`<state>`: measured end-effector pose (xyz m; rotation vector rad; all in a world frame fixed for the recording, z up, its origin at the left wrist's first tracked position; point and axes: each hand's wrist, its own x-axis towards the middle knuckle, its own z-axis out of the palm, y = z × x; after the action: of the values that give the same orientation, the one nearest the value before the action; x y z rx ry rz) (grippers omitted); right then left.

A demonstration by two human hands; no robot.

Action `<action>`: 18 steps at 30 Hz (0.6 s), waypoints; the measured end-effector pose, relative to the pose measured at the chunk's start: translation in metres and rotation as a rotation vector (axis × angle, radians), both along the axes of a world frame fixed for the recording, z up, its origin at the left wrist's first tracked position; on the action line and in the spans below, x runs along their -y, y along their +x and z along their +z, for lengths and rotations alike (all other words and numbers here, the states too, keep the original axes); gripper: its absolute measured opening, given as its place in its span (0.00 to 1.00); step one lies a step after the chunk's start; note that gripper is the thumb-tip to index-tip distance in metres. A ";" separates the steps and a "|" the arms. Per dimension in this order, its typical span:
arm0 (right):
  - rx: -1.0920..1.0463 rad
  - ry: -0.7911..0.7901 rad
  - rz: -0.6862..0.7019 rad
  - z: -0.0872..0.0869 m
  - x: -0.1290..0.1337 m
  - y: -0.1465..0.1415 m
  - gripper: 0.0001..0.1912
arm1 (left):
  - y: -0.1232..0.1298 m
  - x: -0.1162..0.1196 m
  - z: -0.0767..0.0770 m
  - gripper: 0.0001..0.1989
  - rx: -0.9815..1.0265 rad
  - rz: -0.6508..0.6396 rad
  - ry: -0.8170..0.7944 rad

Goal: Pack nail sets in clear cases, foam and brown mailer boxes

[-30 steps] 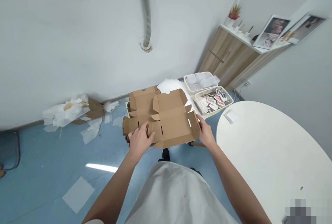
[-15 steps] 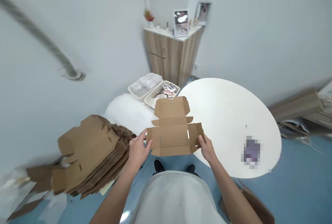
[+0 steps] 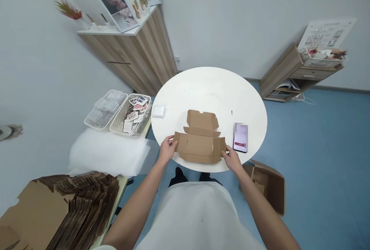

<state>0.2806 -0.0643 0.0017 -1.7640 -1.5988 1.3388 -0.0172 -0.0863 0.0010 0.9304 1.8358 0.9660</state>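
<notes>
An unfolded brown cardboard box [image 3: 200, 144] spans the space between my hands, over the near part of the round white table [image 3: 208, 88]. My left hand [image 3: 167, 149] pinches its left side flap, thumb on top. On the opposite side, my right hand [image 3: 232, 159] grips the right flap between thumb and fingers. The box's side panels tilt up a little, and its lid panel points away from me. Just right of the box lies a phone [image 3: 240, 138] with a lit, partly blurred screen. A small white packet [image 3: 159, 111] rests at the table's left edge.
To my left stand a basket of stickers and cards [image 3: 131, 115], a tray of clear packets [image 3: 106, 109], white foam wrap [image 3: 108, 151] and stacked flat cardboard [image 3: 83, 207]. An open carton [image 3: 270, 188] sits on the floor at right. Wooden cabinets [image 3: 153, 45] line the wall.
My view has swung right, toward the round table. The cardboard box has come from the table's left edge to over its near part, still held by both hands; its side panels now tilt up more.
</notes>
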 end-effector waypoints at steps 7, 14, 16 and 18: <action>-0.013 -0.032 -0.075 -0.016 -0.004 -0.008 0.18 | -0.008 -0.024 -0.023 0.21 0.103 -0.001 -0.108; 0.156 -0.090 -0.146 -0.033 0.003 -0.019 0.25 | -0.032 -0.038 -0.042 0.18 -0.142 -0.107 -0.099; 0.293 -0.054 -0.119 -0.032 0.007 -0.022 0.27 | -0.036 -0.033 -0.041 0.19 -0.381 -0.187 -0.017; 0.440 0.025 -0.089 -0.030 0.009 -0.025 0.29 | -0.035 -0.023 -0.037 0.21 -0.615 -0.323 0.094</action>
<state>0.2558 -0.0733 -0.0285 -2.1952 -1.7155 0.9258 -0.0523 -0.0634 -0.0362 1.6614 2.0442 0.6018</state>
